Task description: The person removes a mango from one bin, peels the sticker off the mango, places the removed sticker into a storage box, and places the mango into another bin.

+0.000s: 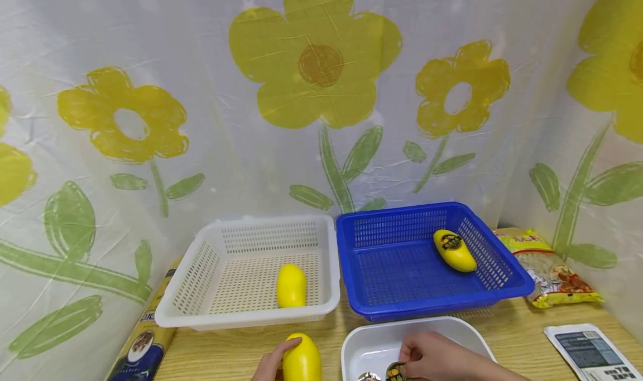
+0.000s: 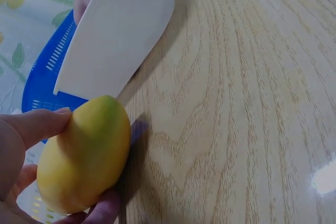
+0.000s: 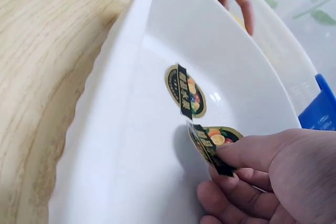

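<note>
My left hand (image 1: 272, 364) grips a yellow mango (image 1: 303, 360) at the table's front, left of a white tub (image 1: 358, 339). In the left wrist view the mango (image 2: 89, 156) shows a greenish tip, with thumb and fingers around it. Inside the tub, my right hand (image 1: 434, 356) pinches an oval black-and-gold fruit sticker (image 3: 212, 142) between thumb and fingers. A second such sticker (image 3: 185, 92) lies on the tub's floor. Another mango (image 1: 291, 286) rests in the white basket (image 1: 241, 317). In the blue basket (image 1: 366, 308) lies a mango (image 1: 454, 251) bearing a dark oval sticker.
The two baskets stand side by side behind the tub. A gold-and-blue package (image 1: 143, 342) lies left of the white basket. At the right are a yellow food bag (image 1: 550, 269) and a white packet with a dark label (image 1: 590, 352). A flowered curtain (image 1: 216, 146) hangs behind.
</note>
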The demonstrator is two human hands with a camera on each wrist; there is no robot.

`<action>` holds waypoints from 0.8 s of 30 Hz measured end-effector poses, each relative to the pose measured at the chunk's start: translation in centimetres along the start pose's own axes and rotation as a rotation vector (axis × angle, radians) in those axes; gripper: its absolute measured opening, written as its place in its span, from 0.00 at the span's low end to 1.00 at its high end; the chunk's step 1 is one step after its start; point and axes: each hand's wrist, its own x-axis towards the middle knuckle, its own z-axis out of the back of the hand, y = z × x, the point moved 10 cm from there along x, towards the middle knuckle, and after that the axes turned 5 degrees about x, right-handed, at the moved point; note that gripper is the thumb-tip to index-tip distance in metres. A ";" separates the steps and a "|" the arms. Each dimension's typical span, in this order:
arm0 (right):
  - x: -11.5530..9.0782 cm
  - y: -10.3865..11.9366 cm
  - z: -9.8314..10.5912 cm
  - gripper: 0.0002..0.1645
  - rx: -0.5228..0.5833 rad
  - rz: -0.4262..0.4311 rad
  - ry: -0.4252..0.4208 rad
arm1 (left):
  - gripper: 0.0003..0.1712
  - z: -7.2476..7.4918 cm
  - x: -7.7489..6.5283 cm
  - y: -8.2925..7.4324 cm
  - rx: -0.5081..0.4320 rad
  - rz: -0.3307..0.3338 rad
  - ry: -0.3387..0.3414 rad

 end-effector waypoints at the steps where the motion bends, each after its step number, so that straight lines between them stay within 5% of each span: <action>1: 0.1 0.2 0.0 0.08 -0.012 0.013 0.004 | 0.44 0.0 0.0 0.1 0.002 0.004 0.002; 11: 0.4 1.2 -0.2 0.07 -0.042 0.078 0.020 | 0.41 0.1 0.2 -0.7 -0.005 -0.088 0.017; 17: 0.3 1.0 -0.3 0.07 0.045 0.054 0.056 | 0.44 0.0 0.0 -0.1 0.003 -0.013 -0.001; 24: 0.2 0.6 -0.3 0.06 0.060 0.011 0.061 | 0.42 0.1 0.3 -0.9 -0.024 -0.101 0.034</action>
